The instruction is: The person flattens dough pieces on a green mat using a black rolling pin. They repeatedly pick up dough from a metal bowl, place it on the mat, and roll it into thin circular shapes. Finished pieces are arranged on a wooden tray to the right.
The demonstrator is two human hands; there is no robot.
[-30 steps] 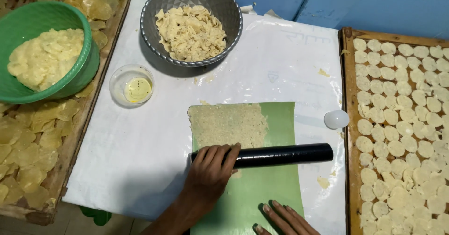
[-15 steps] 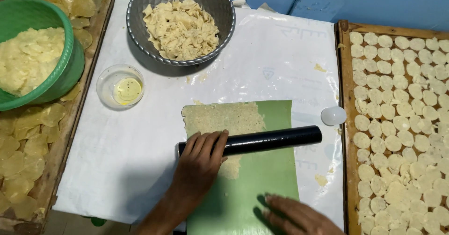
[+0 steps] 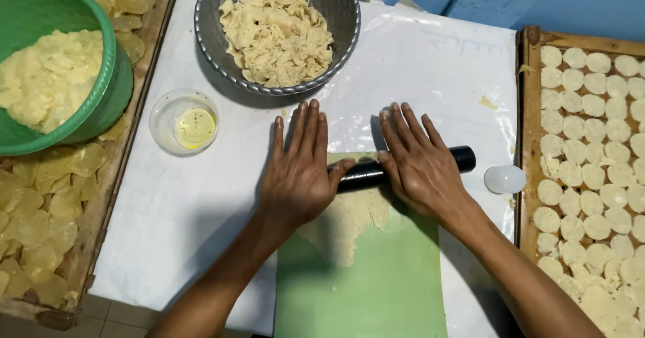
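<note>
**Both palms on the roller, dough half spread**

From where I stand, the bench, under its white plastic sheet, carries everything. On the right a wooden tray is nearly filled with small pale rounds in rows. At the left a green bowl holds yellowish dough, and at the top a grey metal bowl is heaped with ragged dough scraps. A green mat lies in the middle, with a thin, uneven sheet of dough covering only its upper part; the lower mat is bare.

The black rolling pin lies across the top edge of that sheet. The left hand and right hand press flat on it, fingers stretched out, no closed grip on anything.

A small clear cup with yellow liquid stands beside the green bowl; a white round cutter rests by the tray.
</note>
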